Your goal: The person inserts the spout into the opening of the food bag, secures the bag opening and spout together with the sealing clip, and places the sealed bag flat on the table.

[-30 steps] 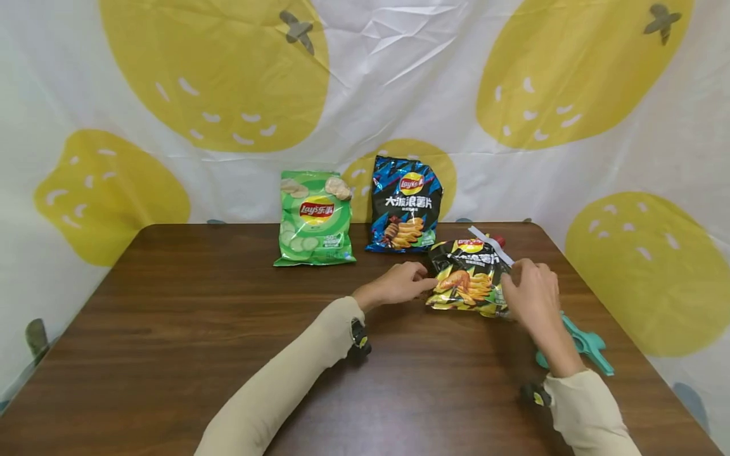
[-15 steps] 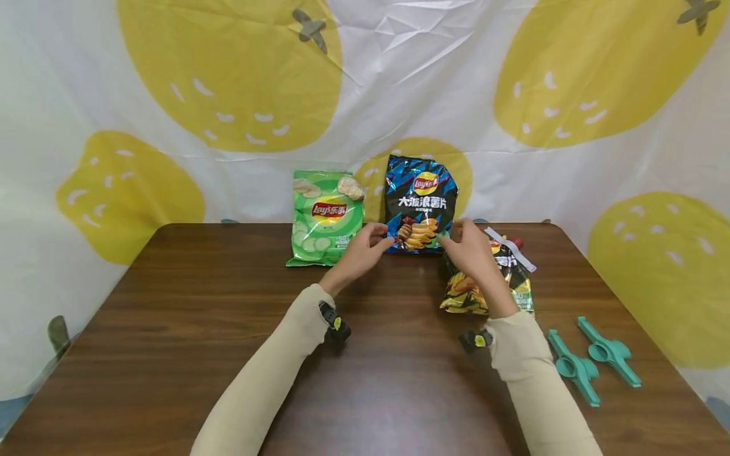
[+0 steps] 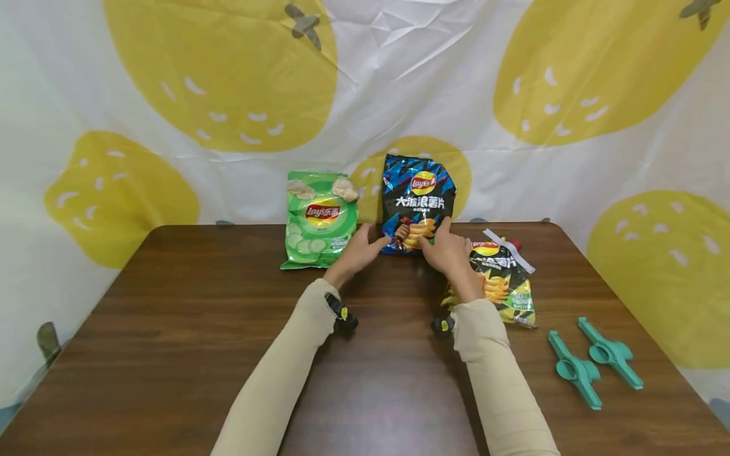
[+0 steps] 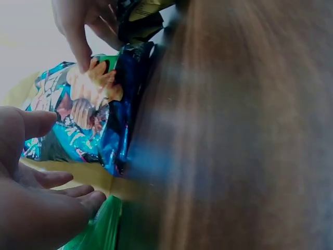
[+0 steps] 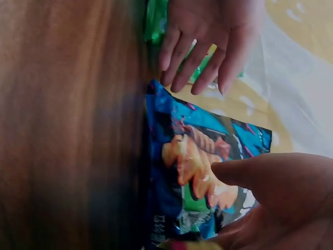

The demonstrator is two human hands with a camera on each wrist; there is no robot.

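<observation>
A blue-and-black potato chip bag [image 3: 419, 206] stands upright at the back of the table against the printed cloth. At its lower left edge is my left hand [image 3: 356, 252], palm facing the bag and fingers extended. My right hand [image 3: 450, 253] is at its lower right, the straight thumb [image 5: 237, 173] overlapping the printed front. The other right fingers reach along the bag's right side and are partly hidden. Just left of my left hand stands a green chip bag [image 3: 321, 218]. A black-and-yellow chip bag [image 3: 510, 285] leans behind my right wrist, partly covered by it.
A white strip clip [image 3: 509, 251] lies across the top of the black-and-yellow bag, with a small red thing [image 3: 516, 244] behind it. Two teal bag clips [image 3: 576, 369] lie on the right of the brown wooden table [image 3: 199, 354]. The lemon-printed cloth [image 3: 365, 76] hangs behind.
Both hands have left the black-and-yellow bag and moved left to the blue-and-black one. In the last half second, my right hand has shifted slightly left and lower across its front.
</observation>
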